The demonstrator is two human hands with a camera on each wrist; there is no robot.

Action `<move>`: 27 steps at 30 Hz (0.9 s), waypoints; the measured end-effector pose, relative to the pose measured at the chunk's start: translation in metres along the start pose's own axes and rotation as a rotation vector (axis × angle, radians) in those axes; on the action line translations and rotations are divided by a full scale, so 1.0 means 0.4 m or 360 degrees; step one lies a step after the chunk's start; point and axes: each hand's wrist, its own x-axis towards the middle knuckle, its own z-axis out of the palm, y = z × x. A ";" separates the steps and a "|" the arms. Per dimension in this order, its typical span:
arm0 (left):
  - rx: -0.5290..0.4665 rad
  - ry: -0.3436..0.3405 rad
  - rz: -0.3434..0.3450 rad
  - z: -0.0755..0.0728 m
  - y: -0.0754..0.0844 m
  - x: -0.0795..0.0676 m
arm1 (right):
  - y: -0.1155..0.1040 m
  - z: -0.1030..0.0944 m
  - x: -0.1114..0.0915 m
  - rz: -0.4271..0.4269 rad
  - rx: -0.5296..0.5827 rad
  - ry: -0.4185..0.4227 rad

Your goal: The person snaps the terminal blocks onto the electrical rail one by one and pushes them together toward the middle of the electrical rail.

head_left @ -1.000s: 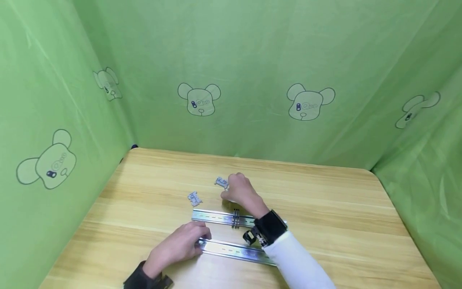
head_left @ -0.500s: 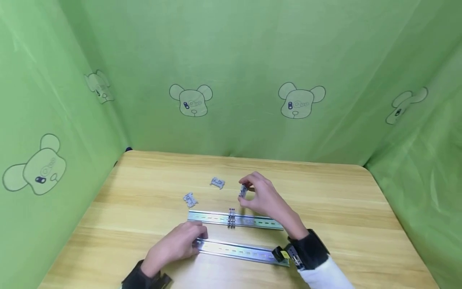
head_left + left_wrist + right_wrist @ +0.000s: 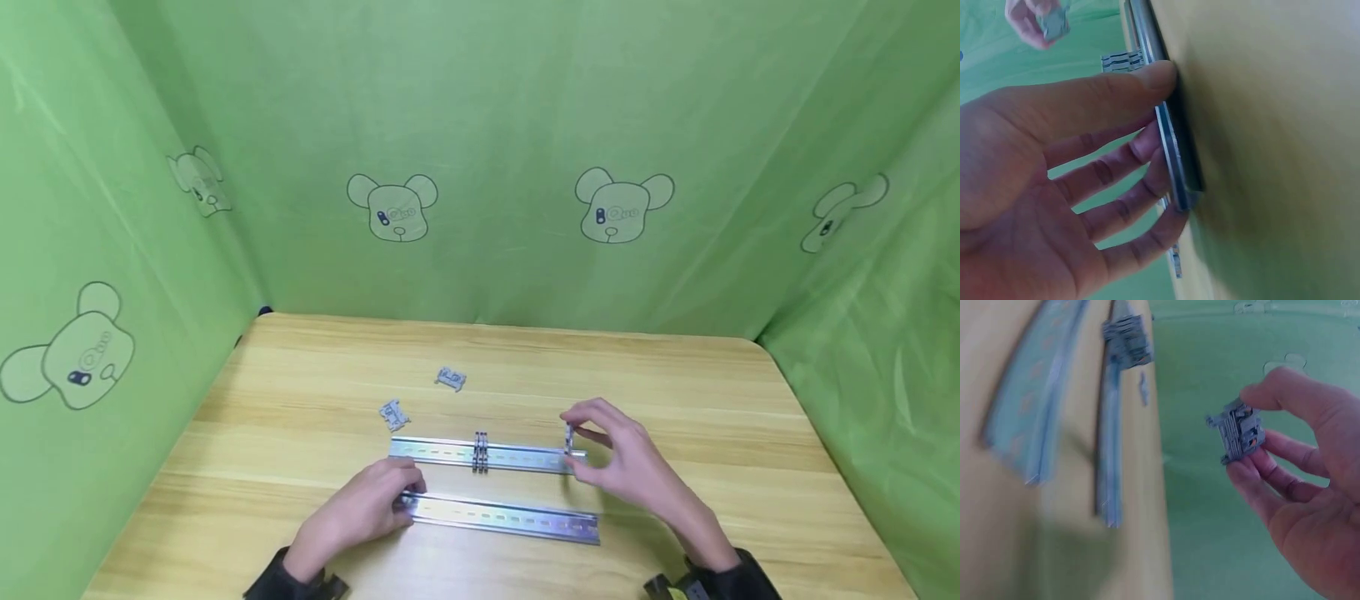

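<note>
My left hand (image 3: 360,508) grips the left end of the nearer metal DIN rail (image 3: 510,518); the left wrist view shows its thumb (image 3: 1154,78) on one edge and the fingertips along the other. My right hand (image 3: 626,462) pinches a grey terminal block (image 3: 1241,431) between thumb and fingers, held on edge. In the head view this block overlaps the right end of the farther DIN rail (image 3: 525,458). Several slim terminal blocks (image 3: 481,452) sit side by side near the middle of that farther rail.
Two loose grey pieces lie flat behind the rails: one terminal block (image 3: 451,379) farther back, another terminal block (image 3: 394,415) near the far rail's left end. Green cloth (image 3: 495,250) encloses the wooden table (image 3: 675,375) at the back and sides.
My right hand has lifted a terminal block from beside the loose pieces and carried it right and nearer, to the far rail's right end. The left hand has stayed on the near rail.
</note>
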 end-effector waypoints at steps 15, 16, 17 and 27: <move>-0.0082 0.0101 -0.0023 0.021 -0.019 -0.025 | 0.066 -0.012 -0.160 -0.0139 0.0050 -0.0090; -0.0088 0.0099 -0.0029 0.022 -0.019 -0.024 | 0.070 -0.012 -0.167 -0.0152 0.0054 -0.0094; -0.0088 0.0098 -0.0033 0.022 -0.020 -0.024 | 0.073 -0.012 -0.174 -0.0151 0.0054 -0.0094; -0.0105 0.0105 -0.0051 0.018 -0.016 -0.022 | 0.068 -0.011 -0.223 -0.0014 -0.0026 -0.0130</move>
